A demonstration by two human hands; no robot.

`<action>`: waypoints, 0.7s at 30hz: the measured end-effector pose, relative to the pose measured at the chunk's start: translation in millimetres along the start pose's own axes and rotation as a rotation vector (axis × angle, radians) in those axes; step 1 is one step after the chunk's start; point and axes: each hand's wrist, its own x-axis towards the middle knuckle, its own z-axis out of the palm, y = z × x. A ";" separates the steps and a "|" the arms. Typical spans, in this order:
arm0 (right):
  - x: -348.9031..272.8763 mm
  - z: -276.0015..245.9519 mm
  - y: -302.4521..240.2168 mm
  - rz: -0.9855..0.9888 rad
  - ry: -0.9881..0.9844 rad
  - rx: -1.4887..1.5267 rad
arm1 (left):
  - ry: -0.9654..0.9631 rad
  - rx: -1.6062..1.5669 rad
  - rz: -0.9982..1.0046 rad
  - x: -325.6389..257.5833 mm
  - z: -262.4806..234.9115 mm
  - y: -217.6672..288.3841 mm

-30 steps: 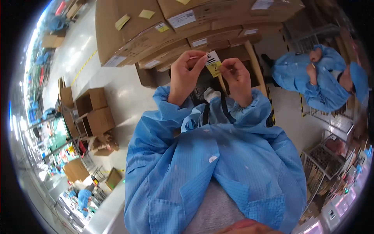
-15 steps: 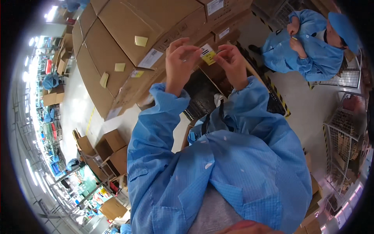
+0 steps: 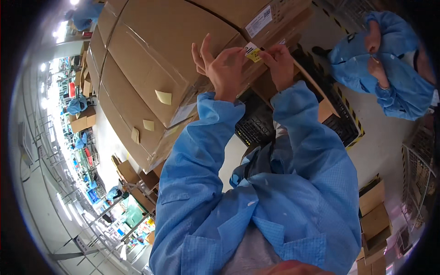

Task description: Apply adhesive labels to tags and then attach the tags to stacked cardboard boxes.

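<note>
A small white-and-yellow label is held up between my two hands, in front of stacked brown cartons. At its left edge, the thumb and index finger of my left hand pinch it, with the other fingers spread upward. My right hand grips the opposite edge between thumb and bent fingers. Pale yellow paper slips, one of them a square note, lie on the carton tops to the left. A larger white printed label sticks to a carton just beyond my hands.
Under the cartons is a black plastic pallet. Yellow-and-black floor tape runs along the right. A co-worker in blue stands at the far right, hands together. Open cartons stand at lower right, wire cages beyond.
Both hands have shifted right with the label, and the left fingers now meet its edge. The view has turned, so cartons and co-worker appear displaced.
</note>
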 end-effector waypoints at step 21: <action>-1.3 11.0 8.2 -0.041 -0.171 0.114 | -0.065 0.129 0.107 5.1 5.2 -23.1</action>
